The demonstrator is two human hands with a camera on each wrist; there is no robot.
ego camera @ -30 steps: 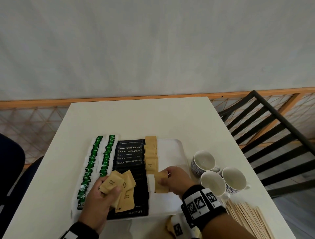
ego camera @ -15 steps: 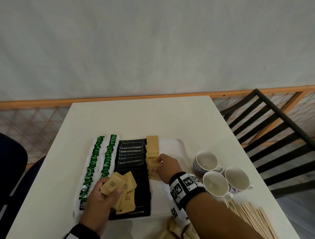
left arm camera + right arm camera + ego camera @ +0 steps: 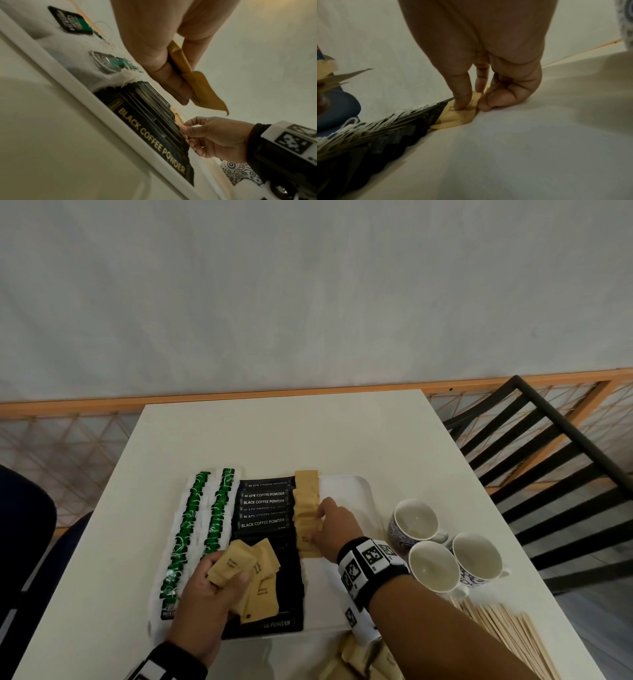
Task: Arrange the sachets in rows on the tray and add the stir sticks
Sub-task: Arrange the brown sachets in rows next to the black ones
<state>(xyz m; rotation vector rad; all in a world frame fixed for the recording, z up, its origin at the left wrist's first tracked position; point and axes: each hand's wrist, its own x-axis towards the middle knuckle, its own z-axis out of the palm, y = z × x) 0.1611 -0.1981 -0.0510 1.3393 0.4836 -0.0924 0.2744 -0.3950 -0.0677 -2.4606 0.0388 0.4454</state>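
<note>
A white tray holds two rows of green tea sachets, a row of black coffee sachets and a shorter row of brown sugar sachets. My right hand pinches one brown sugar sachet down at the near end of that row, thumb on top and curled fingers at its edge. Over the black row, my left hand grips a fan of several brown sugar sachets. The wooden stir sticks lie on the table at the near right.
Three patterned cups stand right of the tray, close to my right forearm. Loose brown sachets lie by the table's near edge. A black chair stands to the right. The tray's right part is bare.
My right hand carried a brown sugar sachet forward and left from mid-tray to the near end of the brown row and set it down. My left hand has stayed put.
</note>
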